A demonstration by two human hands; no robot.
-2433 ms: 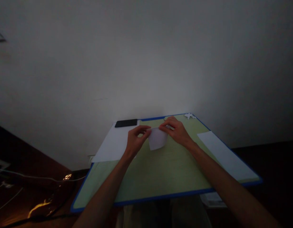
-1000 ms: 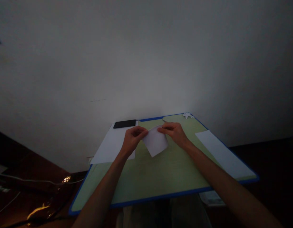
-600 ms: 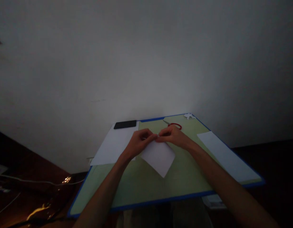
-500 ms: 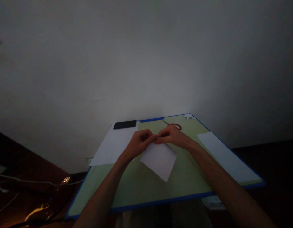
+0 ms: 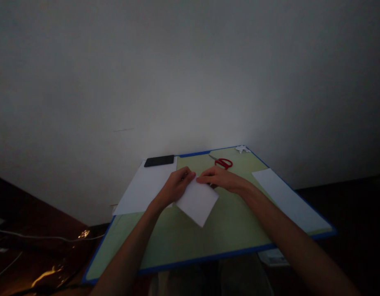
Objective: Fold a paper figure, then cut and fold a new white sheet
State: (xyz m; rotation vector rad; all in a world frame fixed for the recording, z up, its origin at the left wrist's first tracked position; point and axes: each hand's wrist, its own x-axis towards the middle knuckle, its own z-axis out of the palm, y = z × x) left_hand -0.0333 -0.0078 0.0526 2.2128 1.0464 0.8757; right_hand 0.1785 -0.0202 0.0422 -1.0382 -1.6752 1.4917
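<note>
A white square of paper [image 5: 197,201] lies turned like a diamond on a green board [image 5: 208,234] with a blue rim. My left hand [image 5: 175,188] pinches the paper's far left edge with curled fingers. My right hand [image 5: 221,179] rests on the paper's far corner, fingers stretched toward the left hand and pressing down. The two hands almost meet above the paper's top.
Red-handled scissors [image 5: 222,162] lie just beyond my right hand. A black phone [image 5: 159,160] sits at the far left on a white sheet [image 5: 142,189]. Another white strip [image 5: 285,199] lies along the right edge, a small white paper shape [image 5: 242,149] at the far corner. Cables [image 5: 38,238] trail at the left.
The paper was held up and folded small between both hands; it has since been opened out and laid flat on the board. The hands came nearer, uncovering the scissors.
</note>
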